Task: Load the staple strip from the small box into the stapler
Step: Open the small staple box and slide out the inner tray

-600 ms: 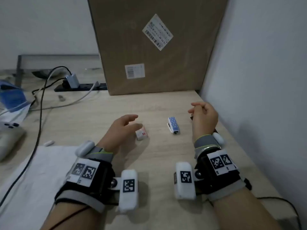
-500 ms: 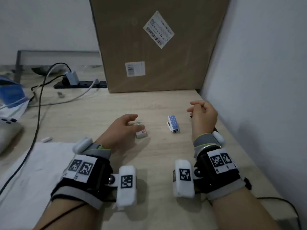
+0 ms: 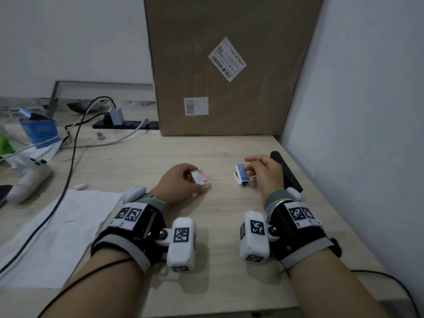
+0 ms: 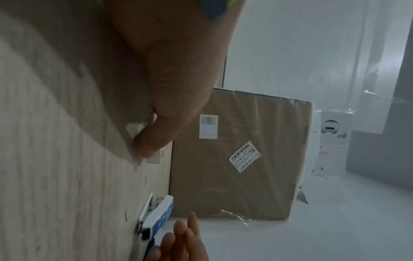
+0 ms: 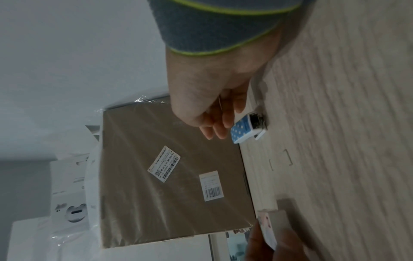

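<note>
A small white staple box with a red mark sits mid-table, tilted up on one edge. My left hand grips it, fingers over the top and thumb at the near side. The left wrist view shows the thumb against the box. A blue polka-dot stapler with a white base lies flat to the right. My right hand hovers at its right side with fingers loosely extended and holds nothing. In the right wrist view its fingertips lie just beside the stapler.
A large cardboard box blocks the back and a wall runs along the right. A black bar-shaped object lies behind my right hand. White paper, cables, a white controller and a blue carton occupy the left.
My left hand has closed around the staple box and tipped it up. My right hand has moved left and down to the stapler's side.
</note>
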Available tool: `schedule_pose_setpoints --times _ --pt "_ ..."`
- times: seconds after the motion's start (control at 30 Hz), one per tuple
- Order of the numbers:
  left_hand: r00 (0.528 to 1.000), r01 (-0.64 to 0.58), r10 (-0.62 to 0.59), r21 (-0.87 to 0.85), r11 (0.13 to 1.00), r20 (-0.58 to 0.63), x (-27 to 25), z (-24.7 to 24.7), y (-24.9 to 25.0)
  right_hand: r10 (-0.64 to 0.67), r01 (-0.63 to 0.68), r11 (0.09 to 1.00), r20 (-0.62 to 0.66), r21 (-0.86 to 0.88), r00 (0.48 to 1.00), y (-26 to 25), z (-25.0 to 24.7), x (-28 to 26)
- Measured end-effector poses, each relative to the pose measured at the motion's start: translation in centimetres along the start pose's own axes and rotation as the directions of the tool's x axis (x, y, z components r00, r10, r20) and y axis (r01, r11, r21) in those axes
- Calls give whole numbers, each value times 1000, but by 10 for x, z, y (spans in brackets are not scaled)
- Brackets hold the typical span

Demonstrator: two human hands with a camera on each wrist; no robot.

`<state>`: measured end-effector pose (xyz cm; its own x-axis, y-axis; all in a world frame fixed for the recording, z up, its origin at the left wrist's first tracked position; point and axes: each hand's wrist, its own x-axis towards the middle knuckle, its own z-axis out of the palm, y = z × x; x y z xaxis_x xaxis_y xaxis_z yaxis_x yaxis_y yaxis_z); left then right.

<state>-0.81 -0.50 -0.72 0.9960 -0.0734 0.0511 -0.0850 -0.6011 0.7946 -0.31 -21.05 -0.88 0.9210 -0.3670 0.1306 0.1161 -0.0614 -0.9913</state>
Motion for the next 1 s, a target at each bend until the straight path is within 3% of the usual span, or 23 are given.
schedule_pose_setpoints --times 0.17,0.3,0.4,0.63,0.8,1.0 --pt "998 -7 -14 -338 941 -58 -7 12 11 31 -42 997 174 60 984 -3 4 -13" --pt "997 -47 17 -440 897 -72 -11 22 20 94 -129 989 357 75 929 -3 11 -27" --pt "994 -83 37 -467 880 -107 -14 27 24 118 -164 984 415 76 902 -4 16 -34" --pt "997 -72 71 -536 841 -22 -18 35 24 117 -168 981 381 102 917 0 14 -33" --pt "995 -16 -56 -673 740 -85 -11 33 21 84 -124 988 366 88 927 1 15 -31" --pt "987 17 -126 -707 707 -102 -7 34 15 51 -108 984 349 144 936 2 15 -31"
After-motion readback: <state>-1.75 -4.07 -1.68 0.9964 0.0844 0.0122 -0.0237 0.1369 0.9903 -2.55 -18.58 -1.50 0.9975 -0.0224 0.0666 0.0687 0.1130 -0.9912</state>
